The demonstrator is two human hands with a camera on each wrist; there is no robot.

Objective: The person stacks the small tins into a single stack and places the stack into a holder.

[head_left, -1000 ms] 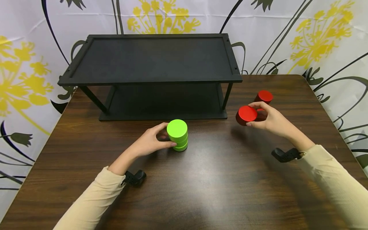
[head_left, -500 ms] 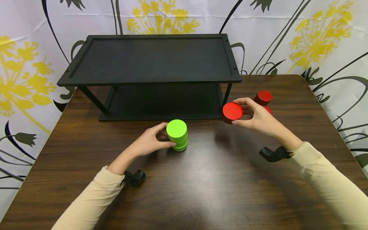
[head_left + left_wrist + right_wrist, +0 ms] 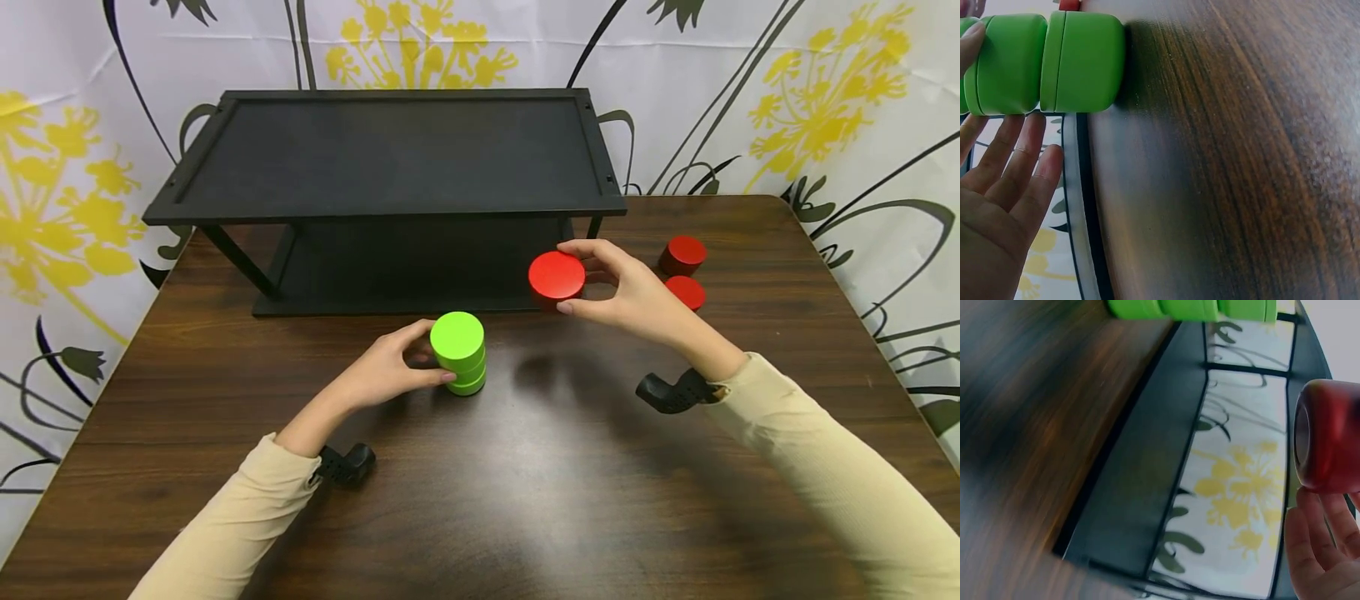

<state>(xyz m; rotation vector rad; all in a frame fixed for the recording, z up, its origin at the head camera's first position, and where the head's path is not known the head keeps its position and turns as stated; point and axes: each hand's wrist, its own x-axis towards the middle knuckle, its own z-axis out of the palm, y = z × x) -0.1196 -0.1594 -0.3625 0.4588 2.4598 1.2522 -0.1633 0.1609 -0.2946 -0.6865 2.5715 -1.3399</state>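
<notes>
Three round green lidded containers (image 3: 461, 354) stand in one upright stack on the table, just in front of the shelf. My left hand (image 3: 382, 367) holds this stack from the left, thumb on the near side and fingers on the far side. In the left wrist view the thumb presses the upper part of the green stack (image 3: 1082, 62), while the lower fingers lie loosely along its side. My right hand (image 3: 626, 292) pinches a round red container (image 3: 557, 277) between thumb and fingers. That container is in the air, right of the green stack, its shadow on the table below.
A black two-tier shelf (image 3: 405, 154) stands at the back of the dark wooden table (image 3: 525, 517). To its right are two more red containers, one farther back (image 3: 683, 254) and one nearer (image 3: 686, 293). A flower-patterned cloth (image 3: 847, 92) hangs behind.
My right hand has carried the red container leftward toward the green stack, uncovering the nearer red container on the table. The left hand stays on the green stack.
</notes>
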